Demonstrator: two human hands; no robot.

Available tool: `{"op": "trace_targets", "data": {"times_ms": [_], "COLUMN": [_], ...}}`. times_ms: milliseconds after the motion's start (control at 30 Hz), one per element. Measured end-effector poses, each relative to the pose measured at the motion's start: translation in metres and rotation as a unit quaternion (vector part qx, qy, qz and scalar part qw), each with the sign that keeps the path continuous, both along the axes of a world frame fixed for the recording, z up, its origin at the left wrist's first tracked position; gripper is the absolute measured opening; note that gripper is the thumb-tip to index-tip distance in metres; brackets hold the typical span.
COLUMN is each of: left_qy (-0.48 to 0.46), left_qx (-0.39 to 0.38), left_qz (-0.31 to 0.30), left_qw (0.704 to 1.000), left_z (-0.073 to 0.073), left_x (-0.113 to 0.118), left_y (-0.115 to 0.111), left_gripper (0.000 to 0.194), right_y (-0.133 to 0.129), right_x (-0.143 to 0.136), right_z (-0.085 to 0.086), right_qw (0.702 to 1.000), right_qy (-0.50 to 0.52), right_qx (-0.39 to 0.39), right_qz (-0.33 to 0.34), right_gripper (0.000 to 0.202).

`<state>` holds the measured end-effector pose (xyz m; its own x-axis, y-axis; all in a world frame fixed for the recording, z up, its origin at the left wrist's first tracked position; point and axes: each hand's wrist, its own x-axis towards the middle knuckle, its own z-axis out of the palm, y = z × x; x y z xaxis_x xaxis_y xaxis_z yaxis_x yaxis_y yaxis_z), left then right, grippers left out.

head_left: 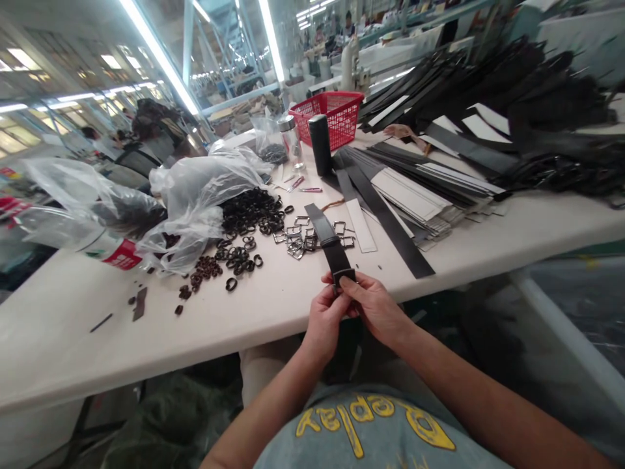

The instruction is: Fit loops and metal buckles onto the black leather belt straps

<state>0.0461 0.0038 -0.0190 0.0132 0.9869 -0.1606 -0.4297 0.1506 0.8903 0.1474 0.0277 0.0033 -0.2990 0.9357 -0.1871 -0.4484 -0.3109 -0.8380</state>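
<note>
Both hands are closed around the near end of a black belt strap (333,253) at the table's front edge. A dark rectangular buckle (344,276) sits at that end. My left hand (326,314) pinches the strap and buckle from the left and below. From the right, my right hand (374,301) grips the same end, its thumb pressed on the buckle. The strap's far part lies away from me over the table, beside a pile of silver metal buckles (299,244). Fingers partly hide the buckle's lower side.
Black loops (251,212) and small brown loops (206,270) lie left, near plastic bags (205,179) and a plastic bottle (114,251). A dark cylinder (319,144) stands before a red basket (336,117). Stacked straps (410,195) and a long black strap (390,225) cover the right.
</note>
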Motion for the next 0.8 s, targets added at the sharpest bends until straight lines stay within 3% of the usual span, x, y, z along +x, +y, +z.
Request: {"op": "trace_targets", "data": {"times_ms": [233,367,500,633,733,800], "left_qy": [-0.007,0.114,0.28,0.358,0.443,0.552], "left_qx": [-0.017,0.004,0.056,0.082,0.109,0.127], "left_qz": [-0.046,-0.119,-0.051,-0.009,-0.022,-0.003], "left_qw": [0.999,0.986,0.957,0.93,0.89,0.824], "left_z": [0.011,0.024,0.035,0.039,0.038,0.038], "left_x": [-0.007,-0.039,-0.09,-0.126,-0.138,-0.144], "left_y": [0.016,0.031,0.06,0.09,0.104,0.112], "left_gripper": [0.041,0.048,0.032,0.029,0.027,0.024], "right_y": [0.024,0.04,0.047,0.048,0.05,0.051], "right_x": [-0.002,0.008,0.018,0.025,0.03,0.033], "right_z": [-0.001,-0.002,-0.011,-0.02,-0.018,-0.014], "right_qw": [0.996,0.982,0.977,0.974,0.969,0.964], "right_qy": [-0.069,-0.116,-0.125,-0.118,-0.138,-0.163], "right_qx": [0.039,0.118,0.12,0.128,0.146,0.157], "right_qz": [-0.044,-0.094,-0.123,-0.145,-0.143,-0.138], "right_gripper": [0.043,0.038,0.039,0.037,0.034,0.032]}}
